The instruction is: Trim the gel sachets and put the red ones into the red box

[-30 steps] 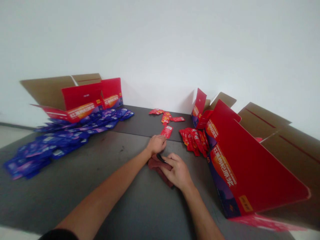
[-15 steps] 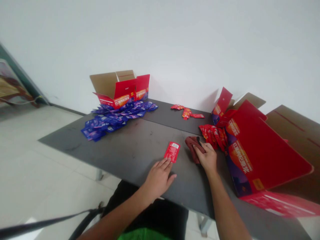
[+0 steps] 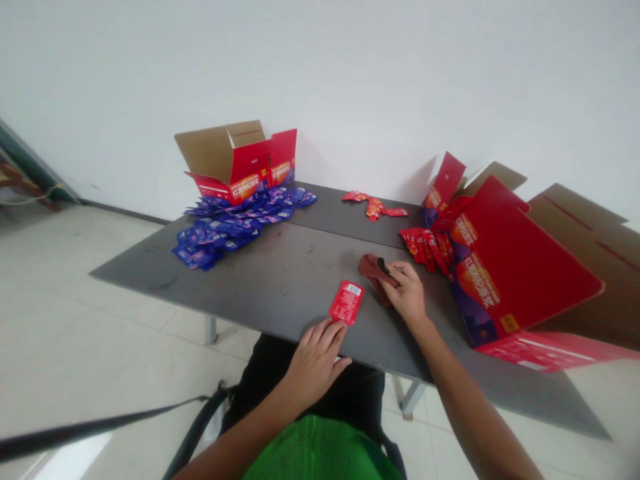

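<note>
Red sachet (image 3: 347,302): at my left hand (image 3: 316,363), spread, fingertips touching it.
Right hand (image 3: 407,293): pinching a maroon cloth (image 3: 371,270).
Left on desk (image 3: 280,287): red sachets (image 3: 425,247), blue sachets (image 3: 220,233).

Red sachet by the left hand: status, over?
Left hand open, fingertips at lower edge of sachet. Right hand on dark red cloth. Red sachet pile beyond right hand.

Red sachet (image 3: 347,303) with a white label patch, maroon cloth (image 3: 371,269), glossy blue-violet sachets (image 3: 220,230) with white labels, red carton (image 3: 520,260) printed with an orange band and purple corner, brown inner flaps (image 3: 575,227), scuffed dark grey bench (image 3: 280,280), bright green mesh top (image 3: 320,453)
</note>
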Motion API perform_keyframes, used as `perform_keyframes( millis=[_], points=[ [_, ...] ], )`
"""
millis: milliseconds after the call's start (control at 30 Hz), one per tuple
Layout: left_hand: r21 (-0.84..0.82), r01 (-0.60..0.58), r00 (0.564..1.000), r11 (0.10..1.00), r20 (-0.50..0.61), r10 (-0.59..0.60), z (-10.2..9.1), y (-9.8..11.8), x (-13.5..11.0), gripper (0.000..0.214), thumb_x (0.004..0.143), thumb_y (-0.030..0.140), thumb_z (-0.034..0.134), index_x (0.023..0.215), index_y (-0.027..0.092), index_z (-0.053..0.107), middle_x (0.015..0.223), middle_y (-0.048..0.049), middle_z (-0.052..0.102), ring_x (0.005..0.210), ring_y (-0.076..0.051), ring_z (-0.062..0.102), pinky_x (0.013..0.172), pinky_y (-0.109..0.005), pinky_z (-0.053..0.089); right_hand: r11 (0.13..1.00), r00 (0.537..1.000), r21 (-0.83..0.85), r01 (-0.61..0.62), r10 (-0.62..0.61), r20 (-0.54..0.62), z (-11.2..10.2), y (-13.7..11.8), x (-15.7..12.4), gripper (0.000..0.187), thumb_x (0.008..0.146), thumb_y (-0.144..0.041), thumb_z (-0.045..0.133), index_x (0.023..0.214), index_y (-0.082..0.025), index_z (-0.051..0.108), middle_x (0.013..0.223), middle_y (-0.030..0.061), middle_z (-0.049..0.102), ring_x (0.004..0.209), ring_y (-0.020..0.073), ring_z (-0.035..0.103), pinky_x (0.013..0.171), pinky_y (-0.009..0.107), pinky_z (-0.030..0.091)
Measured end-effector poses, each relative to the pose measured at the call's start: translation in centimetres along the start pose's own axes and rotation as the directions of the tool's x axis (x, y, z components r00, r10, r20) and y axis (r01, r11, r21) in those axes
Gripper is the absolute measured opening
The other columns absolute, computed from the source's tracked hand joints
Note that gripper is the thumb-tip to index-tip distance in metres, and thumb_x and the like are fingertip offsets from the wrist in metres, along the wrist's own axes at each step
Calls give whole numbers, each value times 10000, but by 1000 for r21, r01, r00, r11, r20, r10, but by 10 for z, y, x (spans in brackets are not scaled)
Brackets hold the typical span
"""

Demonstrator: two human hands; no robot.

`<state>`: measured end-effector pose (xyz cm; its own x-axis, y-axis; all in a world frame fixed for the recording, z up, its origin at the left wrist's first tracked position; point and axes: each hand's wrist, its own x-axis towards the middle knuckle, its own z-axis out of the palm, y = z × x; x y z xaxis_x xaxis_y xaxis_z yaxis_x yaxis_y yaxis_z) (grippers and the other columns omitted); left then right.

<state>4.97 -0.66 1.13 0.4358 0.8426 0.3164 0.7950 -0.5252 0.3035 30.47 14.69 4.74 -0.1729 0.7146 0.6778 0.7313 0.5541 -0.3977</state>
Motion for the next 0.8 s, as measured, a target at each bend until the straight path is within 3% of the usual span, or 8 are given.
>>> perform_keyframes(
  millis=[67,133,233,400,500,633,700,800],
  points=[
    [3,-12,999,1000,-32,12,3,0,-2,612,991,463,576,1528,201,442,1483,-109,558,1404,-295,459,1146,-476,391,991,983,34,126,-129,129,5,-31,-6,338,963,-325,614,1283,-256,699,1164,97,662,1050,244,626,914,389,528],
    [-4,-12,998,1000,-68,11,6,0,-4,589,991,448,586,1499,172,471,1450,-119,580,1391,-299,470,1131,-478,398,973,932,70,220,-231,278,14,-54,-13,362,964,-278,617,1321,-290,672,1165,82,671,1033,237,621,898,382,536],
    [-37,5,994,999,-110,-10,9,1,-6,535,993,440,587,1453,175,523,1421,-120,601,1385,-296,479,1122,-473,404,965,882,100,243,-262,391,27,-58,-14,386,949,-240,637,1330,-293,664,1134,78,664,1018,232,615,892,378,542],
    [-72,16,986,997,-165,-28,11,1,-7,434,987,424,599,1358,200,610,1385,-96,639,1388,-284,487,1113,-467,412,992,945,-73,104,-76,319,29,-23,18,329,968,-303,621,1282,-248,705,1026,94,652,925,238,627,828,384,549],
    [-72,-5,985,997,-173,-7,12,-1,-7,417,997,414,581,1348,192,618,1385,-96,645,1384,-282,495,1105,-462,419,993,958,-58,103,-83,273,23,-38,21,345,980,-334,607,1303,-250,692,1061,100,649,936,236,624,827,373,545],
    [-71,-8,984,997,-176,-4,12,-2,-8,415,999,402,577,1351,185,621,1384,-96,649,1368,-284,513,1107,-454,418,967,878,82,241,-253,407,24,-79,-6,359,978,-320,610,1331,-292,664,1098,81,647,985,225,607,849,356,541],
    [-77,-2,985,997,-171,-11,12,-3,-8,411,1002,399,573,1348,185,626,1379,-97,653,1359,-286,522,1106,-454,417,958,847,110,265,-286,449,31,-80,-14,345,973,-296,617,1313,-291,676,1082,76,647,991,224,599,865,361,536],
    [-95,-11,987,995,-159,-4,10,-3,-7,399,1000,394,578,1331,180,639,1380,-99,655,1353,-299,526,1088,-468,426,980,891,52,192,-196,409,39,-54,-3,343,963,-280,633,1302,-263,685,1046,79,639,962,223,599,864,369,533]
  ],
)
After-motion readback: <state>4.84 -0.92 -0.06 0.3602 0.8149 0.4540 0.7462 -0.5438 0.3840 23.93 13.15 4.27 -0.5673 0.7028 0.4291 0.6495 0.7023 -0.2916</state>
